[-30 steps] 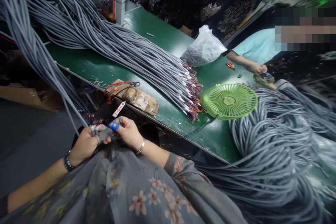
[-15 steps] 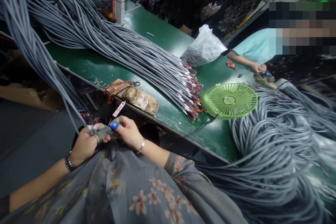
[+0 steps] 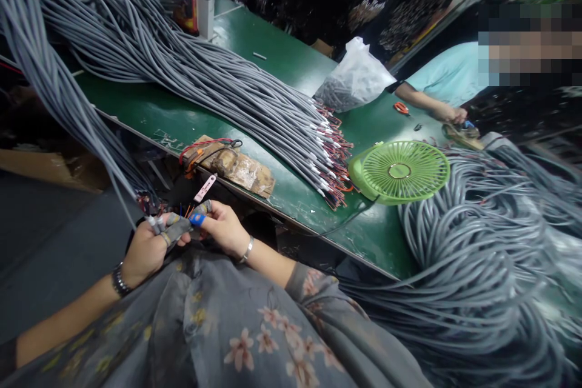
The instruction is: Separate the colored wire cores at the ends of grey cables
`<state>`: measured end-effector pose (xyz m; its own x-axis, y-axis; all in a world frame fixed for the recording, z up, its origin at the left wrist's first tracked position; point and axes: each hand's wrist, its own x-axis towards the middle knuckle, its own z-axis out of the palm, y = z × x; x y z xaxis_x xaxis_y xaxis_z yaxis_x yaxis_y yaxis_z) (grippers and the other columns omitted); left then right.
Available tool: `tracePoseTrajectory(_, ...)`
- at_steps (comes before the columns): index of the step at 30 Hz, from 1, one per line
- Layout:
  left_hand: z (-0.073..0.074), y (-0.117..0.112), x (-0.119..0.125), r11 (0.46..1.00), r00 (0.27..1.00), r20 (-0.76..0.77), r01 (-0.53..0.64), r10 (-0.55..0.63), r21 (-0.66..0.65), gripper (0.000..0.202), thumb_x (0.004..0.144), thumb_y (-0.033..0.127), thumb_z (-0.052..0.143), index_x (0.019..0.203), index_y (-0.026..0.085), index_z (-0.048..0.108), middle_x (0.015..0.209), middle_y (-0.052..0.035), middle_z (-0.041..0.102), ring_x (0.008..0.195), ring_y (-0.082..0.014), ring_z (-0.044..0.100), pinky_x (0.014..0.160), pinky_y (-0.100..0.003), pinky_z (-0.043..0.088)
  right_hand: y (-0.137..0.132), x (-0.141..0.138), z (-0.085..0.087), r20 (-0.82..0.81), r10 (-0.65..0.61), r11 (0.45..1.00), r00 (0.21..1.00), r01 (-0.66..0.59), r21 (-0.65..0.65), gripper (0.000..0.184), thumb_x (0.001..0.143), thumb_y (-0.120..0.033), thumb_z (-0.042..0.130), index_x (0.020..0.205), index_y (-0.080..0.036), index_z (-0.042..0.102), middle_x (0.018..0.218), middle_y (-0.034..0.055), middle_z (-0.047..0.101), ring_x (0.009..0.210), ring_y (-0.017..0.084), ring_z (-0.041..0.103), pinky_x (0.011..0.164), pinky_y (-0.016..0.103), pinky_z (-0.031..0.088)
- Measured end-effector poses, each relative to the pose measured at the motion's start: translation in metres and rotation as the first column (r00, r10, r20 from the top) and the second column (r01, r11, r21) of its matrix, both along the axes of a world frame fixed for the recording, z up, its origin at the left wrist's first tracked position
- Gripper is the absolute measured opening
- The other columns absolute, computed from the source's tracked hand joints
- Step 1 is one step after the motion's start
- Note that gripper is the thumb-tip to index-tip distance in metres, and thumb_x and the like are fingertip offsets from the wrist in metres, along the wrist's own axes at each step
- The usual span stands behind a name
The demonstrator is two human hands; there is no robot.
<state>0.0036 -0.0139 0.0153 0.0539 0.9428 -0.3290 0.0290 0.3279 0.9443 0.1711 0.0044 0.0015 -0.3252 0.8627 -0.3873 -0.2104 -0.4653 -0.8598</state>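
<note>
My left hand (image 3: 148,250), with wrapped fingertips, is closed on the end of a grey cable (image 3: 122,187) near its white sleeve. Close beside it, my right hand (image 3: 224,227) has its thumb and forefinger pinched together, a blue wrap on the thumb. Thin orange and blue wires (image 3: 187,210) stick up between the two hands, and the right fingertips seem to grip their ends, though the wraps partly hide this. A pink tag-like strip (image 3: 205,188) juts out just above the right fingers. More cable ends (image 3: 148,200) with bare coloured wires hang behind the left hand.
A thick bundle of grey cables (image 3: 218,91) lies across the green table (image 3: 282,130). At its edge sits a taped block (image 3: 248,173). A green fan (image 3: 400,171), a plastic bag (image 3: 357,79), orange snips (image 3: 401,108) and coiled cables (image 3: 473,254) lie further right. A co-worker's hand (image 3: 450,114) works opposite.
My hands stay almost in place. The orange and blue wires between them stand out more now. The view has shifted slightly, and the co-worker's hands have moved a little.
</note>
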Motion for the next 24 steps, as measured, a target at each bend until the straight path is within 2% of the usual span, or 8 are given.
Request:
tracePoseTrajectory(5, 0.0045, 0.0007, 0.0037, 0.998, 0.998, 0.037, -0.054, 0.055, -0.017, 0.042, 0.056, 0.058, 0.094, 0.058, 0.022, 0.070, 0.053, -0.0028, 0.072, 0.051, -0.0181, 0.064, 0.052, -0.029, 0.053, -0.0019, -0.0047, -0.0050, -0.005, -0.060, 0.998, 0.998, 0.060, -0.029, 0.056, 0.061, -0.057, 0.099, 0.075, -0.023, 0.057, 0.058, -0.0096, 0.055, 0.049, 0.008, 0.047, 0.050, 0.023, 0.046)
tracePoseTrajectory(12, 0.0052, 0.0016, 0.0056, 0.977, 0.976, 0.055, -0.208, 0.210, -0.035, 0.038, 0.047, 0.050, 0.095, 0.054, 0.022, 0.070, 0.047, -0.0016, 0.069, 0.042, -0.0131, 0.055, 0.045, -0.025, 0.046, -0.0012, -0.0026, -0.0030, -0.067, -0.157, 0.987, 0.985, 0.155, -0.031, 0.057, 0.056, -0.058, 0.097, 0.069, -0.023, 0.055, 0.049, -0.0122, 0.048, 0.044, 0.006, 0.038, 0.046, 0.021, 0.041)
tracePoseTrajectory(17, 0.0050, 0.0009, 0.0050, 0.983, 0.980, 0.078, -0.181, 0.182, -0.015, 0.038, 0.049, 0.050, 0.096, 0.053, 0.022, 0.071, 0.048, -0.0020, 0.069, 0.044, -0.0138, 0.057, 0.046, -0.025, 0.049, -0.0009, 0.0038, -0.0007, -0.115, -0.128, 0.991, 0.985, 0.124, -0.041, 0.055, 0.060, -0.061, 0.095, 0.071, -0.023, 0.057, 0.052, -0.0113, 0.051, 0.047, 0.006, 0.041, 0.049, 0.022, 0.044)
tracePoseTrajectory(21, 0.0043, 0.0004, 0.0029, 0.989, 0.988, 0.060, -0.144, 0.146, -0.031, 0.038, 0.048, 0.050, 0.097, 0.053, 0.022, 0.072, 0.049, -0.0020, 0.069, 0.046, -0.0145, 0.060, 0.046, -0.024, 0.050, 0.0016, 0.0031, -0.0009, -0.059, -0.054, 0.999, 0.997, 0.054, -0.007, 0.059, 0.057, -0.062, 0.098, 0.078, -0.022, 0.059, 0.056, -0.0112, 0.055, 0.049, 0.007, 0.045, 0.051, 0.023, 0.044)
tracePoseTrajectory(24, 0.0020, -0.0003, 0.0006, 0.995, 0.994, 0.035, -0.098, 0.099, -0.032, 0.040, 0.048, 0.052, 0.098, 0.053, 0.022, 0.073, 0.050, -0.0026, 0.071, 0.047, -0.0157, 0.062, 0.047, -0.025, 0.052, 0.0031, 0.0002, 0.0002, -0.031, -0.040, 0.999, 0.999, 0.041, 0.021, 0.062, 0.055, -0.061, 0.100, 0.076, -0.022, 0.057, 0.060, -0.0099, 0.058, 0.051, 0.007, 0.048, 0.051, 0.022, 0.043)
